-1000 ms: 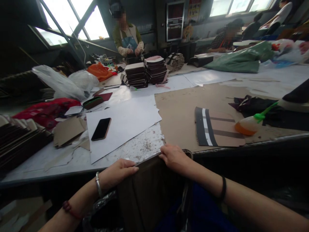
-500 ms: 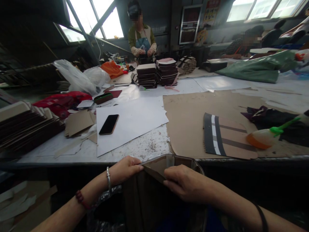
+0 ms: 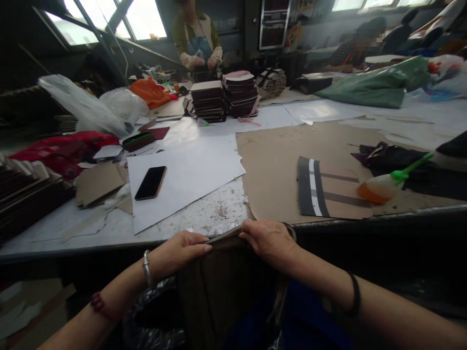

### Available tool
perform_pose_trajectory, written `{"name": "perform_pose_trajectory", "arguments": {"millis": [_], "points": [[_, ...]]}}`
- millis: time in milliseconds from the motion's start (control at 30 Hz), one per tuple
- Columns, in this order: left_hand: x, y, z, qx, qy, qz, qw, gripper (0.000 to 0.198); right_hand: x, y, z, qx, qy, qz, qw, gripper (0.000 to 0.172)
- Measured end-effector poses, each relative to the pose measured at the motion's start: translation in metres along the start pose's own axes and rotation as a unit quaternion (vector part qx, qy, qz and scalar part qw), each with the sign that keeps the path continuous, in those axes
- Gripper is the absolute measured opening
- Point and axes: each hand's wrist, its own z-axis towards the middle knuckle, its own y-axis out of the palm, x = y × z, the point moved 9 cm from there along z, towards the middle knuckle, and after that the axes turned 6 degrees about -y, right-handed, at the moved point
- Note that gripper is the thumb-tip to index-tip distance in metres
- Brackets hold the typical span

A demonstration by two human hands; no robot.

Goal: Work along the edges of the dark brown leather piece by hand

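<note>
A dark brown fabric piece point(image 3: 226, 277), bag-like in shape, hangs at the table's front edge below my hands. My left hand point(image 3: 182, 250) pinches its top edge on the left, thumb on the near side. Further right, my right hand point(image 3: 268, 240) grips the same top edge between thumb and fingers. The edge between them is drawn into a narrow, nearly closed line. The lower part of the piece is dark and hard to make out.
On the table lie a phone point(image 3: 151, 183), a striped panel point(image 3: 330, 189) and a glue bottle point(image 3: 381, 187) with orange liquid. Stacked panels point(image 3: 207, 101) stand further back. A red bag point(image 3: 65, 150) is at left. A co-worker point(image 3: 199, 43) stands across the table.
My right hand has moved up and slightly left to the top edge. The mouth of the brown piece, which gaped before, is now nearly closed. The view has tilted down a little.
</note>
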Motion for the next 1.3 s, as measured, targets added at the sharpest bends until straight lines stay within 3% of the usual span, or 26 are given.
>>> {"name": "perform_pose_trajectory", "arguments": {"millis": [367, 633, 833, 1300], "points": [[-0.001, 0.009, -0.006, -0.033, -0.018, -0.027, 0.999, 0.035, 0.014, 0.004, 0.001, 0.011, 0.022, -0.016, 1.0, 0.016], [-0.007, 0.006, -0.008, -0.009, -0.041, -0.024, 0.999, 0.038, 0.019, 0.005, 0.0, 0.02, 0.067, 0.013, 0.997, 0.024], [-0.006, 0.007, -0.009, -0.007, -0.047, -0.009, 0.999, 0.038, 0.015, 0.001, 0.002, 0.021, 0.034, 0.037, 0.998, 0.011], [-0.003, 0.014, -0.011, -0.028, -0.033, -0.013, 0.999, 0.035, 0.019, 0.004, 0.005, 0.019, 0.037, 0.072, 0.997, 0.014]]}}
